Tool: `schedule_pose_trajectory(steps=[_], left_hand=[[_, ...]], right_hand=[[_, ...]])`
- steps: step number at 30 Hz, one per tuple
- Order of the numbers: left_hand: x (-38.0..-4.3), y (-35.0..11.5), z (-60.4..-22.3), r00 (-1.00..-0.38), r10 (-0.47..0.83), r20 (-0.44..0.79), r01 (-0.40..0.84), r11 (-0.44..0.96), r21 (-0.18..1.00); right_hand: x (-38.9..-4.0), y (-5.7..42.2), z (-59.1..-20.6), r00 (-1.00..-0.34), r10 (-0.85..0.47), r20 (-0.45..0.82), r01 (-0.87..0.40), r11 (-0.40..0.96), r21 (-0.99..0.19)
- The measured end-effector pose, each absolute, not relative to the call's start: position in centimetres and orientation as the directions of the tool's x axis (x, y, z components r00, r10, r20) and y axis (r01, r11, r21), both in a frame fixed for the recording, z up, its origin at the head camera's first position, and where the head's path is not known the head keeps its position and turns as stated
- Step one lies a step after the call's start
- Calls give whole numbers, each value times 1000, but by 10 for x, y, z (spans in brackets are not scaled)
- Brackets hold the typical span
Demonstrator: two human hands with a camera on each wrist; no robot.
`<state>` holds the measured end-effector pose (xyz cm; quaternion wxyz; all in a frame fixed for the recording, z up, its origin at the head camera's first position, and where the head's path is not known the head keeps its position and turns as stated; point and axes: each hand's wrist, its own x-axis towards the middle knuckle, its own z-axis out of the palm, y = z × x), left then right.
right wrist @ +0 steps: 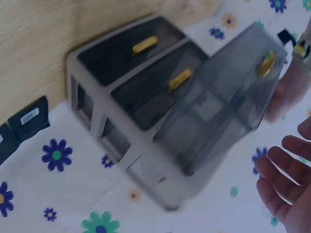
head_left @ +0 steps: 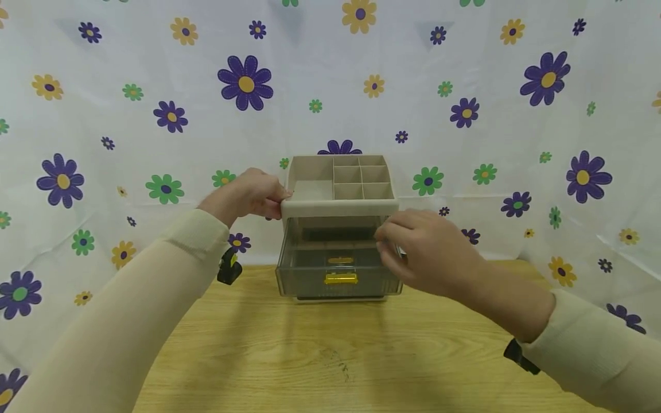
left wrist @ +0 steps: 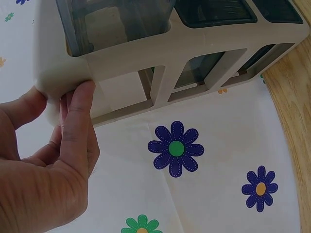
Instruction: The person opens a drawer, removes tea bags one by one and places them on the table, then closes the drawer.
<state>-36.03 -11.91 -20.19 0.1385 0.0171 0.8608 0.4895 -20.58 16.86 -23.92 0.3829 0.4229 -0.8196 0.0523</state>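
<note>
A beige desktop organizer (head_left: pixel 341 207) with a divided top tray stands on the table. Its uppermost smoky clear drawer (head_left: pixel 304 281) is pulled out, showing a gold handle (head_left: pixel 341 279). The two lower drawers, also gold-handled, sit inside the frame in the right wrist view. My left hand (head_left: pixel 253 192) grips the organizer's upper left front corner, thumb on one side and fingers on the other, as the left wrist view confirms. Beside the drawer's right edge is my right hand (head_left: pixel 428 249), its fingers loosely bent and holding nothing. In the right wrist view those fingers (right wrist: pixel 286 165) appear apart from the drawer.
The wooden table (head_left: pixel 310 355) extends in front of the organizer. Behind it hangs a white cloth (head_left: pixel 310 69) printed with flowers. Black packets (right wrist: pixel 29 119) with white labels lie near the organizer's side in the right wrist view.
</note>
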Motion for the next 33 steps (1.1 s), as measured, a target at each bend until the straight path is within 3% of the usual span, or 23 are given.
schedule_pose_trajectory(steps=[6,9,12,15,28,33], left_hand=[[-361,-119,-202,-962,161,-220,-105,525,844],[-362,-119,-202,-962,164,-219,-103,523,846],[-362,-119,-202,-961,169,-219,-103,519,848],[-361,-120,-200,-960,169,-223,-106,518,849],[-362,-120,-199,-960,160,-231,-119,516,848],[-361,-118,-200,-960,156,-231,-119,519,846]], right_hand=[[-191,146,-252,-180,-787,590,-727,510,459],[-188,141,-261,-138,-850,508,-645,467,605],[-189,137,-268,-140,-877,459,-571,450,686],[-194,132,-274,-136,-875,465,-520,463,718],[-210,116,-279,26,-893,450,-400,403,823],[-214,115,-278,60,-902,427,-366,378,851]])
